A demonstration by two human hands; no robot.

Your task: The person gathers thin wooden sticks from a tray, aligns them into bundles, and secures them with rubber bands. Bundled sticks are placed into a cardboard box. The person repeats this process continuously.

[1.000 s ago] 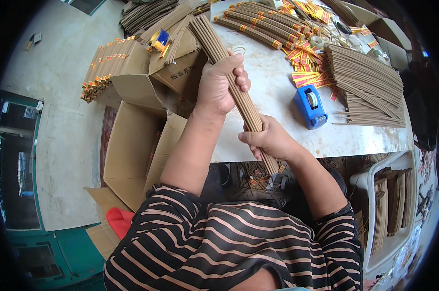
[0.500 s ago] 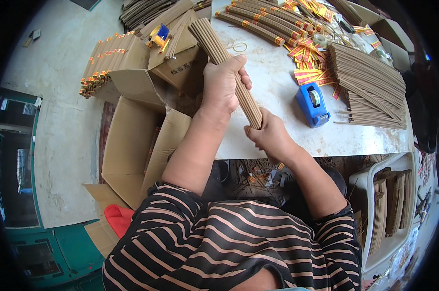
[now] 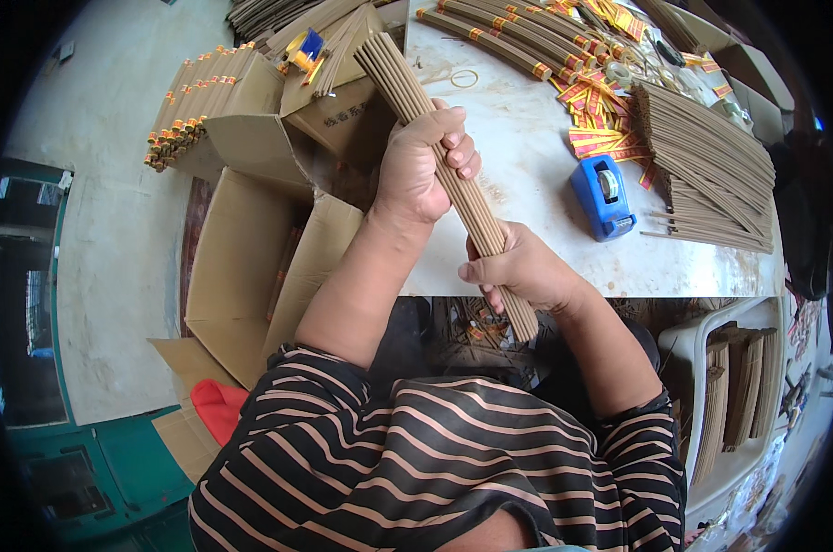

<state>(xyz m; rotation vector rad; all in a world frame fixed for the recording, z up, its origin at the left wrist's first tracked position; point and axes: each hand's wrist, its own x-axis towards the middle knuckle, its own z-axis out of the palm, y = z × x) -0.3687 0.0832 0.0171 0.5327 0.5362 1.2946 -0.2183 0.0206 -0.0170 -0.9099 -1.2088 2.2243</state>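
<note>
We had both sets of fingers closed round the stick bundle (image 3: pixel 453 184): left hand (image 3: pixel 423 166) up top, right hand (image 3: pixel 524 269) near the butt, bundle slanted over the bench (image 3: pixel 527 175) edge. No band on it yet. Right of the bundle: blue tape dispenser (image 3: pixel 603 195), loose sticks (image 3: pixel 711 175); banded bundles (image 3: pixel 490 37) beyond it, done.

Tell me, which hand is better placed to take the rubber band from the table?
Probably the left hand: it grips the stick bundle high, close beside the rubber band. The right hand holds the lower end, at the table edge.
</note>
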